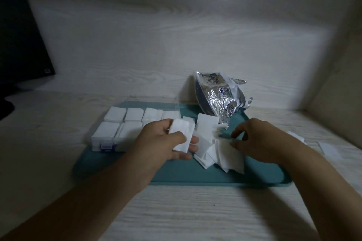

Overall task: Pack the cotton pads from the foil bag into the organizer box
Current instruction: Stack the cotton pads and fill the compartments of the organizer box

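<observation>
**On the teal tray: gathering loose pads for the last cells**

On the teal tray (pixel 235 174) in front of me lies a loose heap of cotton pads (pixel 225 154), spilled just below the mouth of the foil bag (pixel 221 96), which lies crumpled at the tray's far edge. My left hand (pixel 166 143) holds a small stack of pads (pixel 182 137), thumb curled over its face and fingers under it. My right hand (pixel 260 139) reaches into the heap, fingertips closing on the top sheets; I cannot tell whether they have a firm pinch yet.

The organizer box (pixel 117 129) sits at the tray's left, just beside my left hand, its visible cells packed full of white pads.

I judge the step in hand to be collecting and squaring up a stack. Next, the loose sheets need adding to my left grip, edges aligned, then pressing down into whichever cell is unfilled, probably those hidden behind my hand.

Blue printed motifs mark the bag, but no writing is legible. A dark monitor (pixel 19 35) stands at the worktop's (pixel 176 211) far left; a few stray pads (pixel 313 145) lie right of the tray.
</observation>
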